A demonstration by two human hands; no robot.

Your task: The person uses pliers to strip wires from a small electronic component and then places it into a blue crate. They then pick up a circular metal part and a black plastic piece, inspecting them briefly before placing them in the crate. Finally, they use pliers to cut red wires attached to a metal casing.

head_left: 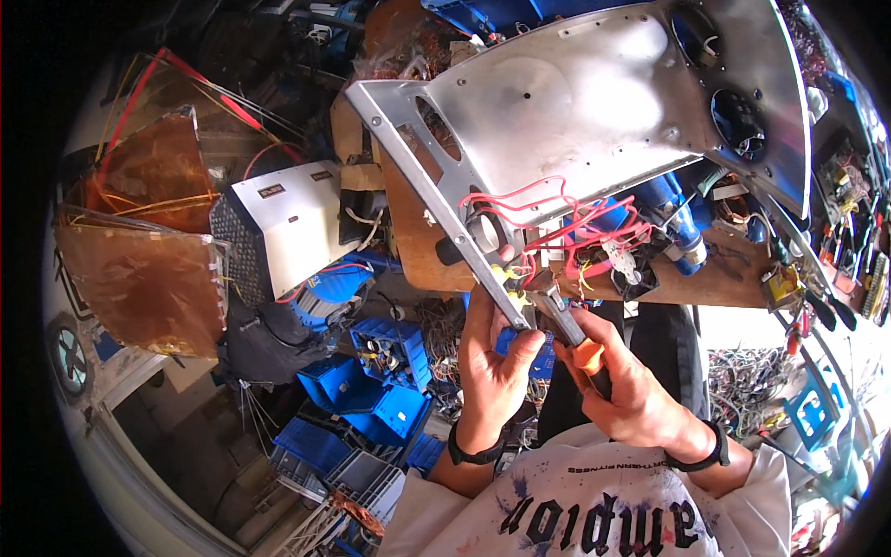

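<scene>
Head view: the left hand [492, 367] closes on the lower corner of the bent aluminium chassis panel [594, 102], thumb across the flange. That flange [436, 200] runs as the panel's long axis, from upper left down to the fingers. The right hand [631, 390] is wrapped tight around the orange-handled pliers [568, 330], whose shaft points up and left, so the tip sits just right of the left thumb, at the yellow connectors [510, 278]. Both hands are close to that spot; the pliers are nearer. Red wires [557, 218] loop just above it, beside blue capacitors [677, 223].

A white metal box [292, 223] at left carries two small dark oblong labels. Blue plastic bins [376, 385] lie below, amber sheets [148, 278] far left.
</scene>
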